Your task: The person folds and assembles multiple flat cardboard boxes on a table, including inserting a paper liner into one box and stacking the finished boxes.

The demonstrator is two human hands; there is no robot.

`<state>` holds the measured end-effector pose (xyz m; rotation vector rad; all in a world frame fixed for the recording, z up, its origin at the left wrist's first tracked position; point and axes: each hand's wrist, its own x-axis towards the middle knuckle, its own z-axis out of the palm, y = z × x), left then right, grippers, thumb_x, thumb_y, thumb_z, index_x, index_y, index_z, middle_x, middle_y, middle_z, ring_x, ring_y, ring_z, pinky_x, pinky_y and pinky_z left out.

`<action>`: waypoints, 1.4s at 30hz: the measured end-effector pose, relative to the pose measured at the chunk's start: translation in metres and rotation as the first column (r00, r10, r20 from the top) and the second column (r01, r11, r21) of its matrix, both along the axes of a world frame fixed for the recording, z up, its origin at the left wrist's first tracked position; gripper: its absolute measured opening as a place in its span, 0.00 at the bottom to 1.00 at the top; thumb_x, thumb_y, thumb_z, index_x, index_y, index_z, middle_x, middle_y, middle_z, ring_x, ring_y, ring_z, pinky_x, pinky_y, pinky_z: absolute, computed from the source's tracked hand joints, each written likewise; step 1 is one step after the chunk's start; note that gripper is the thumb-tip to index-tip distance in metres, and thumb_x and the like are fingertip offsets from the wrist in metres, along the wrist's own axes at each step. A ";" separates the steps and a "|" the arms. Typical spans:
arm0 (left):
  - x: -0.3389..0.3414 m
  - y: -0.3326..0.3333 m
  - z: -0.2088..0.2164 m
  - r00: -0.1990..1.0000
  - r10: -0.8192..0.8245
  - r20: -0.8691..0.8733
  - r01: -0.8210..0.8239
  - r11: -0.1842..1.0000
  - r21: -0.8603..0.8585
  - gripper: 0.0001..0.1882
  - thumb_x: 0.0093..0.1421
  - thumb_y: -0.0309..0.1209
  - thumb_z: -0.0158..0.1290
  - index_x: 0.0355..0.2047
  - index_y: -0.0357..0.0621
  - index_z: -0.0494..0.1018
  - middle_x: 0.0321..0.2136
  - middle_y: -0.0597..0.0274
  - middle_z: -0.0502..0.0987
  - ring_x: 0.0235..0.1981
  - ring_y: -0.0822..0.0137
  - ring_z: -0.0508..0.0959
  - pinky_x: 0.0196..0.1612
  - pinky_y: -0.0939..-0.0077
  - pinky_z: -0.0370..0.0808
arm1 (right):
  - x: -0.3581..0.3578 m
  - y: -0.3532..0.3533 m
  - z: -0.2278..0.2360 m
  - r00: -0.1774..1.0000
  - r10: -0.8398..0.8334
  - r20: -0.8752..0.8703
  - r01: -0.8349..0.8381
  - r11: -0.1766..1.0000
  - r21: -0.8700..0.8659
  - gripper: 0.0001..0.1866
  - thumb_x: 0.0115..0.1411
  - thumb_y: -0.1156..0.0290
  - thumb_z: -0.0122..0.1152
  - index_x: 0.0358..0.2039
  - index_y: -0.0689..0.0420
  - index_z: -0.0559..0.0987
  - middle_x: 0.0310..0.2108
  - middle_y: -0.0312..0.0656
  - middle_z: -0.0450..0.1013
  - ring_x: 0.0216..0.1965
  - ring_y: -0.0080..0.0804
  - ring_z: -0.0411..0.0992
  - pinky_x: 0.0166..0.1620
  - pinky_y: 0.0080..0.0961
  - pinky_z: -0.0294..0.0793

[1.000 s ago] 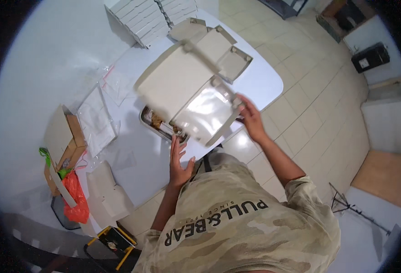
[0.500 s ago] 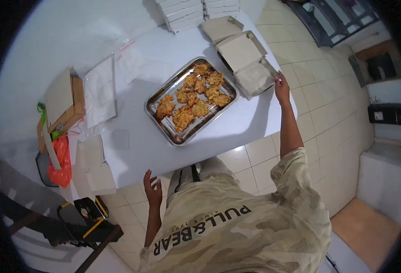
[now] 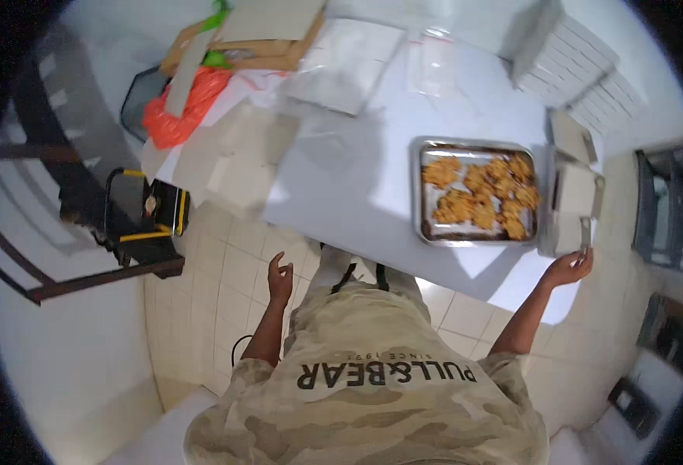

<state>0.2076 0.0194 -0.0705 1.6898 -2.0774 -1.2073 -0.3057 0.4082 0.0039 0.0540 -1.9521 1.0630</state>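
Note:
My right hand (image 3: 570,268) is at the near end of a row of open cardboard boxes on the table's right side. Its fingers are bent against the corner of the nearest cardboard box (image 3: 566,235). Another open box (image 3: 577,190) stands just beyond it. Left of the boxes lies a metal tray (image 3: 477,242) with several golden-brown fried fritters (image 3: 482,186). My left hand (image 3: 281,280) hangs in front of the table's near edge, fingers apart and nothing in them.
White boxes (image 3: 566,58) are stacked at the back right. Clear plastic packets (image 3: 432,66) and a white plastic-wrapped pack (image 3: 347,66) lie at the back. An open carton (image 3: 240,159), a red plastic bag (image 3: 189,105) and a brown box (image 3: 279,58) occupy the left side.
The view has turned, so the table, tray and boxes appear rotated and farther right. My right hand is still at the nearest box's corner, and my left is still empty.

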 end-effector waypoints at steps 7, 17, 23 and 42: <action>0.007 -0.107 0.014 0.730 0.603 -0.323 -0.536 0.798 0.277 0.29 0.55 0.43 0.48 0.51 0.42 0.54 0.49 0.57 0.59 0.44 0.63 0.65 0.40 0.72 0.66 | 0.148 -0.222 -0.025 0.687 0.717 0.122 -0.727 0.680 0.096 0.09 0.50 0.77 0.47 0.32 0.60 0.73 0.38 0.45 0.68 0.43 0.41 0.65 0.46 0.34 0.62; -0.008 -0.272 0.042 0.962 0.147 -0.232 -0.258 0.774 -0.579 0.26 0.52 0.35 0.50 0.47 0.36 0.58 0.46 0.48 0.59 0.48 0.54 0.61 0.49 0.59 0.60 | 0.219 -0.448 -0.033 0.170 0.631 0.757 -0.680 0.631 -0.373 0.19 0.50 0.64 0.57 0.41 0.58 0.71 0.37 0.48 0.69 0.38 0.37 0.69 0.40 0.28 0.68; -0.053 -0.355 0.023 0.976 -0.212 0.052 0.199 0.767 -0.610 0.23 0.46 0.29 0.52 0.43 0.35 0.62 0.41 0.47 0.66 0.45 0.51 0.64 0.49 0.63 0.61 | 0.267 -0.494 -0.048 -0.057 0.408 0.911 -0.797 0.531 -0.288 0.25 0.46 0.56 0.60 0.39 0.61 0.72 0.30 0.45 0.73 0.33 0.35 0.72 0.39 0.27 0.70; -0.035 -0.350 0.002 0.889 -0.213 -0.406 0.322 0.919 0.225 0.29 0.45 0.16 0.51 0.50 0.42 0.61 0.45 0.55 0.66 0.45 0.67 0.67 0.46 0.76 0.64 | 0.330 -0.611 -0.047 -0.307 0.518 0.799 -0.804 0.308 -0.509 0.13 0.51 0.63 0.55 0.27 0.61 0.74 0.21 0.38 0.72 0.21 0.22 0.70 0.24 0.19 0.70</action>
